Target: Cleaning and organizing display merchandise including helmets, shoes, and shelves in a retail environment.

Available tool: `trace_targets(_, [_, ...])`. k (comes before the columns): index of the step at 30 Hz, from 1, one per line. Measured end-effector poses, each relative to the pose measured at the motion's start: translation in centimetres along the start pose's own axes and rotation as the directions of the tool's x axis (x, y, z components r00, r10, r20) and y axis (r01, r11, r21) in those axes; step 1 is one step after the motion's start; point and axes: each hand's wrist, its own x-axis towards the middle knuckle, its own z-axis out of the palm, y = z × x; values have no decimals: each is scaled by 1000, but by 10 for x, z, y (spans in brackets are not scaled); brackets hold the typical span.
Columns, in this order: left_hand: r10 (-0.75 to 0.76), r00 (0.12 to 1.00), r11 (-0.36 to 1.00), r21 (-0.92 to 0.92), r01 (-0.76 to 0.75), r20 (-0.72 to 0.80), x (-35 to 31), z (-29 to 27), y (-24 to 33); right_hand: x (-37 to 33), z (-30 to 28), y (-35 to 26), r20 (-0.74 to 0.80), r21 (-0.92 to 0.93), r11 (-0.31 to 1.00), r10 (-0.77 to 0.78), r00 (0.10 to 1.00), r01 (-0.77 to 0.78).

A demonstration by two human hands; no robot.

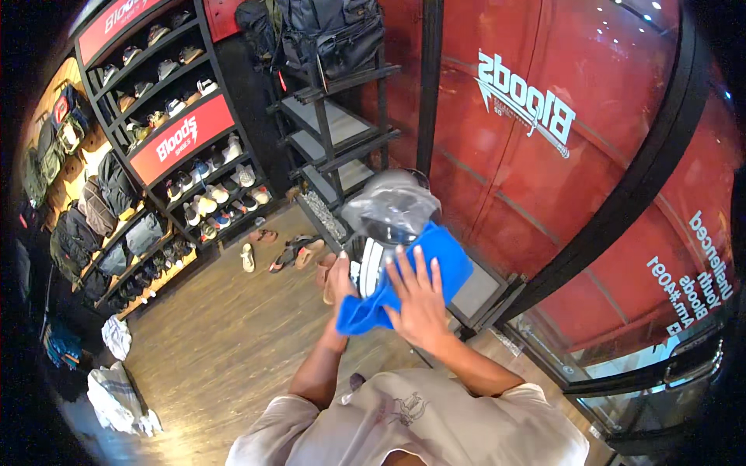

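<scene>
While the right hand (420, 299) lies with fingers spread across a blue cloth (449, 268), the left hand (339, 283) is at the other side of the same bundle, thumb up beside a white-striped piece (372, 268). The right hand presses on the cloth without closing round it; the left hand's fingers are mostly hidden, so I cannot tell how firmly they grasp. The cloth is held up in front of the chest, above the wood floor (210, 334), its lower left corner drooping between the wrists. Just beyond it is a shiny, see-through grey thing (392, 203), too blurred to name; whether it touches the cloth I cannot tell. Behind that stands a black stand (311, 115) with grey shelves and dark backpacks (334, 39) on top. Sandals (297, 253) lie on the floor left of the hands, near a tall shoe rack (148, 167) with red panels and rows of shoes (206, 203). Farther left, bags (116, 186) hang along a wall, and white cloths (115, 392) lie below. A glass door (536, 225), red behind, rises on the right
</scene>
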Motion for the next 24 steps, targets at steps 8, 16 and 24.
trace_targets(8, [414,903,871,239,-430,115,-36,1,7,45,16,1,30,-117,978,-169,985,172])
trace_targets(16, [28,995,994,106,-17,-98,-41,27,81,1,40,39,-159,37,991,135,978,-131])
trace_targets(24, [-403,915,851,-374,369,-12,41,-45,-36,4,54,-5,-241,97,989,130,962,-110])
